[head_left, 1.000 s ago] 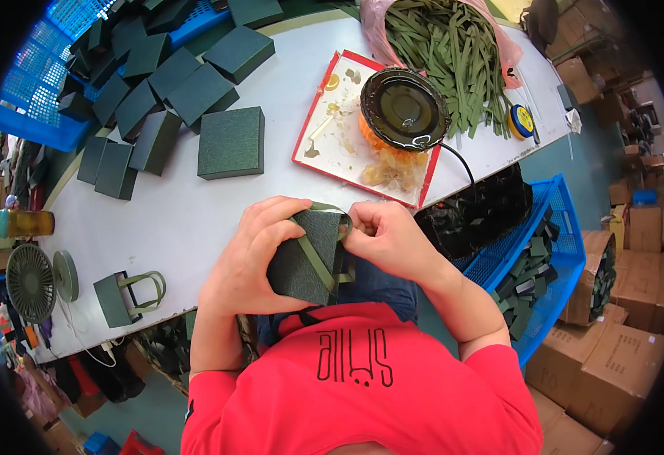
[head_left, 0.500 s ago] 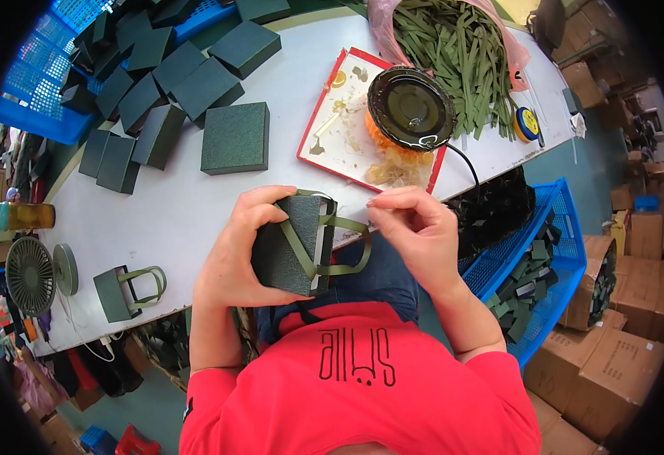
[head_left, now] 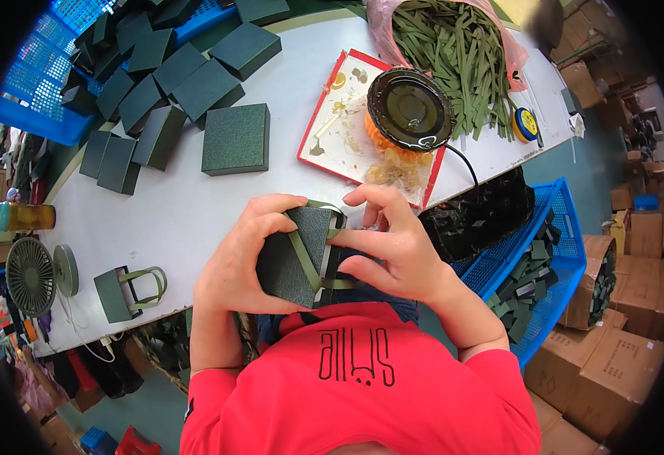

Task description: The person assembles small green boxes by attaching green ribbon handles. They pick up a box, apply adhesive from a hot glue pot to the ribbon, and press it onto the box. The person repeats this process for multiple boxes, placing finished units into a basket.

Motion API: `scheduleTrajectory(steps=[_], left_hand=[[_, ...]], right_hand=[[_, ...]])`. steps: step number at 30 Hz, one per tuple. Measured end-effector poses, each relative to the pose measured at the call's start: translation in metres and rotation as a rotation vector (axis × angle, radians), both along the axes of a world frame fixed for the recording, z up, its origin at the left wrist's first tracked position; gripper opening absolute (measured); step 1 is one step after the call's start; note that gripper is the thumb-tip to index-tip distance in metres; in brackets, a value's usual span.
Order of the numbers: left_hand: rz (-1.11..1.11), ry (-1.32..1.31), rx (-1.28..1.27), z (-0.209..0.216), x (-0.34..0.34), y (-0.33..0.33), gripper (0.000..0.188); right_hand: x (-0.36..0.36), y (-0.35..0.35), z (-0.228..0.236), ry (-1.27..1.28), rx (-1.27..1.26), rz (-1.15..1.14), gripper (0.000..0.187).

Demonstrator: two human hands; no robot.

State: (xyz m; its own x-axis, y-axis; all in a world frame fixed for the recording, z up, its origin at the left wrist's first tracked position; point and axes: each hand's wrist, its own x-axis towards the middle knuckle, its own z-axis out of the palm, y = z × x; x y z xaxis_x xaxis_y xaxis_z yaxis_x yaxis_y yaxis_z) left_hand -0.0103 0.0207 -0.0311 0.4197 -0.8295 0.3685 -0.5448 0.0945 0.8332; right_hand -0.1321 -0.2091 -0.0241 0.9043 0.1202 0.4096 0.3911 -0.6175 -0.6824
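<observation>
My left hand (head_left: 235, 246) grips a small dark green box (head_left: 292, 254) from its left side, with thumb below and fingers above. An olive green ribbon (head_left: 305, 258) slants across the box's top face and runs to its right side, where a white inner edge shows. My right hand (head_left: 396, 246) is at that right side with its fingers spread. One fingertip touches the ribbon near the box's edge, and the thumb lies just below. Much of the ribbon loop there is hidden behind the right hand.
A finished-looking ribbon-handled box (head_left: 113, 294) stands at the table's left, near a fan (head_left: 30, 277). Several green boxes (head_left: 235, 139) lie behind. A round black pot of glue-like liquid (head_left: 411, 110) sits on a red-rimmed tray (head_left: 324, 163), near a pink bag of ribbons (head_left: 461, 68). Blue crate (head_left: 567, 227) stands right.
My right hand has moved left, from beside the ribbon loop onto the box's right side, and its fingers have spread. The left hand still holds the box, which has shifted slightly.
</observation>
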Motion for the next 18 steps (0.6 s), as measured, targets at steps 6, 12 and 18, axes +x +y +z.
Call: scheduleTrajectory(steps=[6, 12, 18], left_hand=[[0.037, -0.011, 0.010, 0.000, -0.002, 0.001, 0.089], [0.039, -0.024, -0.002, -0.001, 0.000, 0.001, 0.088], [0.051, -0.018, -0.004, -0.002, 0.000, 0.002, 0.088]], right_hand=[[-0.003, -0.003, -0.017, 0.036, 0.570, -0.126, 0.014], [-0.013, 0.001, -0.019, 0.273, 0.909, -0.415, 0.012], [-0.017, -0.008, -0.006, 0.358, 0.586, -0.397, 0.015]])
